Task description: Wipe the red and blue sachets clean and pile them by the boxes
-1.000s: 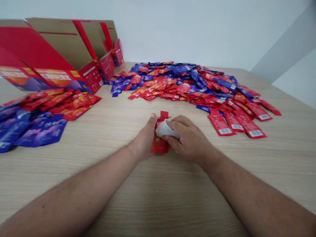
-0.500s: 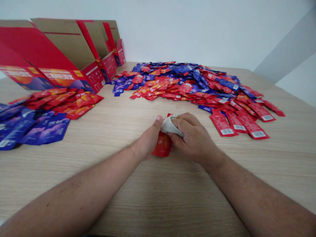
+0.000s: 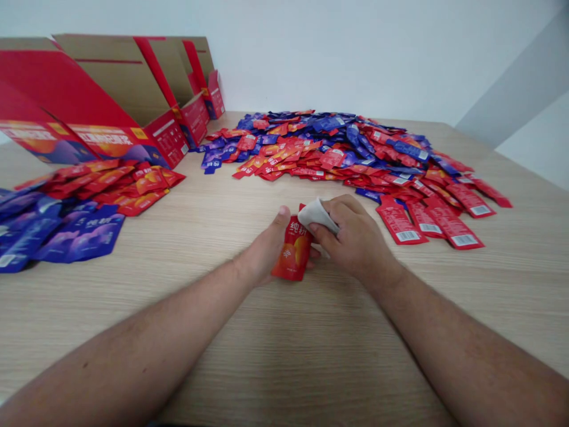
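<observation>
Red pouch (image 3: 292, 256) in left hand (image 3: 265, 249)

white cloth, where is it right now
In the head view, the white cloth is near the middle, in the right hand, against the upper part of the red pouch held by the left hand.

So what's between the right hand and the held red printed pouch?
A white cloth, pinched in the right hand and overlapping the upper end of the pouch, per the head view.
</observation>
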The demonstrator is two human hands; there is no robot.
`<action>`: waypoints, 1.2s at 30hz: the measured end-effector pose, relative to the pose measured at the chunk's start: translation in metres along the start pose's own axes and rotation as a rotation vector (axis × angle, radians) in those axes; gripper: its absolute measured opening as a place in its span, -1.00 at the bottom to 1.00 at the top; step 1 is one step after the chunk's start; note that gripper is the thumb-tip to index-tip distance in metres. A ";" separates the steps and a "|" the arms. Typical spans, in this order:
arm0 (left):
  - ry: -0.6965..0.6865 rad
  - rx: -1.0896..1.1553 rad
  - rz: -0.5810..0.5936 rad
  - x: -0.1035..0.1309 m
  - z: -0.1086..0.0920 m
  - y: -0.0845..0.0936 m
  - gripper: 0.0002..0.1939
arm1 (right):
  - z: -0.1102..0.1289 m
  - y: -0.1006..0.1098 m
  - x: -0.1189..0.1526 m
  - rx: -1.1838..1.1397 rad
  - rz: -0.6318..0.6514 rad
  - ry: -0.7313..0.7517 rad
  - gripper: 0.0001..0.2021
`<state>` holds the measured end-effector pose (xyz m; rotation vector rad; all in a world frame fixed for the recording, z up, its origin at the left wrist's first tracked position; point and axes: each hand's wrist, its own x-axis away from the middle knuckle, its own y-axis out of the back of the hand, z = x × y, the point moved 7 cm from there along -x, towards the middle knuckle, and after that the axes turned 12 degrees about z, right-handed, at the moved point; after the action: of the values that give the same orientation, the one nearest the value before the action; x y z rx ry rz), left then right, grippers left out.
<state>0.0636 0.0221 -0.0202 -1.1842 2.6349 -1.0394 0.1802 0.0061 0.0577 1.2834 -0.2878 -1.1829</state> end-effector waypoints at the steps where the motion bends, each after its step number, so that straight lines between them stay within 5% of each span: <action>1: -0.018 0.000 -0.009 0.000 -0.001 0.001 -0.28 | 0.002 -0.001 0.000 -0.004 0.012 0.024 -0.78; 11: -0.082 -0.077 0.060 0.002 -0.007 -0.003 -0.34 | -0.002 -0.002 -0.001 -0.022 0.044 0.069 -0.81; 17: -0.086 -0.131 0.110 0.001 -0.005 -0.001 -0.19 | -0.011 0.010 -0.001 0.012 -0.072 -0.014 -0.81; 36: -0.050 -0.193 0.150 0.001 -0.001 0.001 -0.08 | -0.011 0.010 -0.002 0.032 -0.080 0.030 -0.79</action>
<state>0.0619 0.0221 -0.0199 -1.0082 2.7847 -0.7361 0.1923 0.0126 0.0633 1.3498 -0.2361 -1.2300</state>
